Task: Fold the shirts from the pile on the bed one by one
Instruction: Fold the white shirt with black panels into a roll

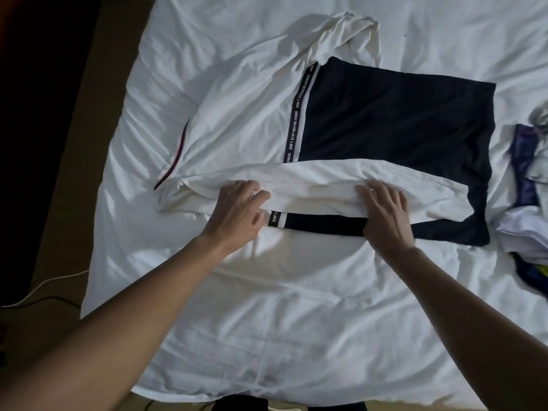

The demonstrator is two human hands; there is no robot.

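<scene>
The white-and-navy shirt is lying spread across the middle of the bed. Its near side is sitting doubled over as a long white fold across the navy panel, and a printed tape stripe is running between the two colours. The cloth is looking light, soft and limp. It is likely to slide and wrinkle on the sheet, so holding it at the fold's two ends, where seam and hem give some body, should keep the edge straight.

The hands are working well apart. The right hand is lying flat with spread fingers, pressing the fold down. The left hand is resting on the fold's other end with bent fingers, and I cannot tell whether it is pinching or only pressing.

The pile of remaining clothes is waiting at the bed's right edge. A white cable is trailing over the floor on the left.
</scene>
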